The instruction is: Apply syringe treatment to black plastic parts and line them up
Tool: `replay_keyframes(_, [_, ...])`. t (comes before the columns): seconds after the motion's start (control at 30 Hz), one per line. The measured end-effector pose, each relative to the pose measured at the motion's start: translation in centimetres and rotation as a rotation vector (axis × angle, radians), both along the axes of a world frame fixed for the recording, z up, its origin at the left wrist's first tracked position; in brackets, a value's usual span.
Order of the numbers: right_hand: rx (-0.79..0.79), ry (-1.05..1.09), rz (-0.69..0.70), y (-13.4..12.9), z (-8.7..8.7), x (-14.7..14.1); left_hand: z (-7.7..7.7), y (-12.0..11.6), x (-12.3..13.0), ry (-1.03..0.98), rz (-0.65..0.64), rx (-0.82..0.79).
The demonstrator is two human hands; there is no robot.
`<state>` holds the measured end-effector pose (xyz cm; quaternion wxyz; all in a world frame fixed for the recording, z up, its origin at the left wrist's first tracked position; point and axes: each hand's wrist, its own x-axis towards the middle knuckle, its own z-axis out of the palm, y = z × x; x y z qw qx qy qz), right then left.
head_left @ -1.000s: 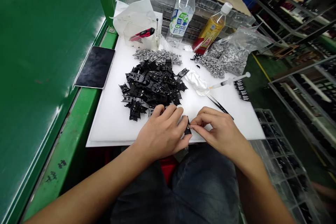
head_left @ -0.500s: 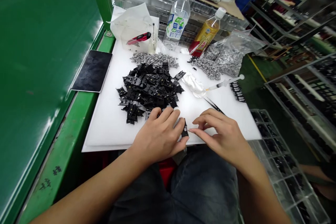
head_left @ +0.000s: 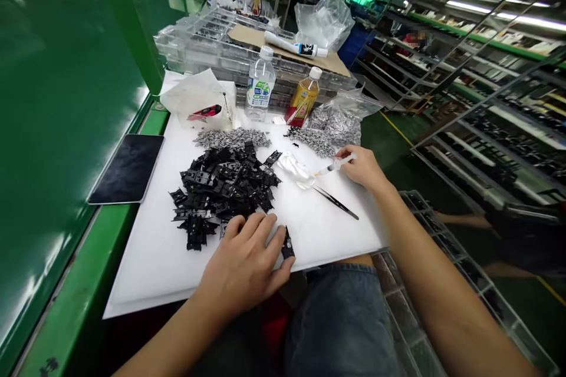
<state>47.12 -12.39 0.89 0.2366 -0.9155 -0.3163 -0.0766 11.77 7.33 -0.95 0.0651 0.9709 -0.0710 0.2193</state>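
**Two hands at the white board: syringe gripped, black part touched**

Left hand (head_left: 243, 265), fingers spread, rests against a small black plastic part (head_left: 288, 245) on the white board (head_left: 141, 265). Right hand (head_left: 362, 168) pinches a syringe (head_left: 336, 165) just beyond the tweezers (head_left: 336, 203). A pile of black parts (head_left: 221, 188) lies farther left.

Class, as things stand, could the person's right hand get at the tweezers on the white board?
Probably yes: the tweezers lie just below the right hand with nothing between them, though its fingers hold a syringe.
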Motion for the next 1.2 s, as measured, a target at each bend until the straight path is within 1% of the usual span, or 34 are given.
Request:
replay_keyframes(0.13, [-0.032, -0.02, 0.035, 0.6, -0.8, -0.4, 0.0, 0.0, -0.1, -0.006, -0.005, 0.0])
replay_keyframes(0.33, [-0.052, -0.047, 0.042, 1.4, -1.2, -0.7, 0.0, 0.0, -0.1, -0.009, -0.004, -0.002])
replay_keyframes(0.43, [-0.058, -0.069, 0.034, 1.8, -1.0, -0.7, 0.0, -0.1, -0.1, -0.018, -0.004, -0.004])
replay_keyframes(0.53, [-0.039, -0.111, 0.046, 1.2, 0.1, -1.8, 0.1, 0.0, -0.1, -0.013, -0.006, -0.008])
replay_keyframes(0.6, [-0.006, -0.154, 0.041, -0.1, 1.2, -3.9, 0.1, -0.1, -0.1, -0.004, -0.007, -0.009])
replay_keyframes(0.63, [0.012, -0.174, 0.037, -0.9, 1.7, -5.5, 0.1, -0.1, -0.1, 0.001, -0.006, -0.01])
replay_keyframes(0.7, [0.048, -0.193, 0.061, -2.3, 2.5, -9.6, 0.2, -0.1, -0.1, 0.01, -0.003, -0.011])
replay_keyframes(0.73, [0.058, -0.188, 0.098, -2.9, 2.7, -12.0, 0.2, -0.1, -0.1, 0.015, -0.004, -0.011])
replay_keyframes(0.8, [0.083, -0.125, 0.251, -3.5, 2.4, -16.8, 0.2, -0.2, -0.1, 0.027, -0.009, -0.012])
replay_keyframes(0.83, [0.052, -0.108, 0.311, -3.6, 1.9, -18.9, 0.2, -0.2, -0.1, 0.031, -0.011, -0.011])
replay_keyframes(0.9, [-0.05, -0.179, 0.353, -3.3, 0.9, -22.0, 0.3, -0.2, -0.1, 0.037, -0.012, -0.007])
replay_keyframes(0.97, [-0.105, -0.228, 0.341, -3.1, 0.0, -23.4, 0.3, -0.2, -0.1, 0.042, -0.009, -0.004])
replay_keyframes(1.0, [-0.099, -0.204, 0.334, -3.1, -0.2, -23.5, 0.3, -0.2, -0.1, 0.047, -0.009, -0.004])
replay_keyframes(1.07, [-0.054, -0.058, 0.343, -3.4, 0.0, -23.0, 0.3, -0.2, -0.1, 0.05, -0.01, -0.003])
replay_keyframes(1.13, [-0.011, 0.113, 0.354, -3.8, 0.5, -22.0, 0.4, -0.2, -0.1, 0.047, -0.01, 0.003])
replay_keyframes(1.2, [0.022, 0.227, 0.319, -4.1, 1.0, -21.3, 0.4, -0.2, -0.1, 0.046, -0.01, 0.014])
